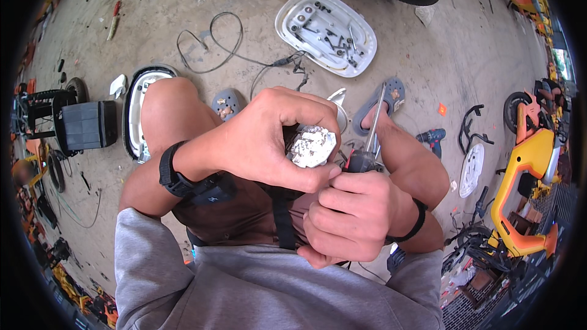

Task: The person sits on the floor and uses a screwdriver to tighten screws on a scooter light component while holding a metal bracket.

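My left hand [269, 128] is closed around a silvery-white, blocky part [313, 146] with a rough, flaky-looking face turned up. Just to its right, my right hand [348, 217] is shut on a screwdriver [376, 116] with a dark and red handle and a long metal shaft pointing up and away. My left thumb lies close to the right hand's knuckles. Most of the part's sides are hidden by my left fingers, and much of the screwdriver's handle is inside my right fist. Both hands are above my lap, between my bent knees.
Ahead on the concrete floor lies a white tray-like cover [327, 33] with screws and small parts. A dark cable [235, 52] winds beside it. A white-lined shell [134, 113] rests by my left knee, a cordless drill [433, 139] by my right. A yellow scooter frame [520, 189] stands far right.
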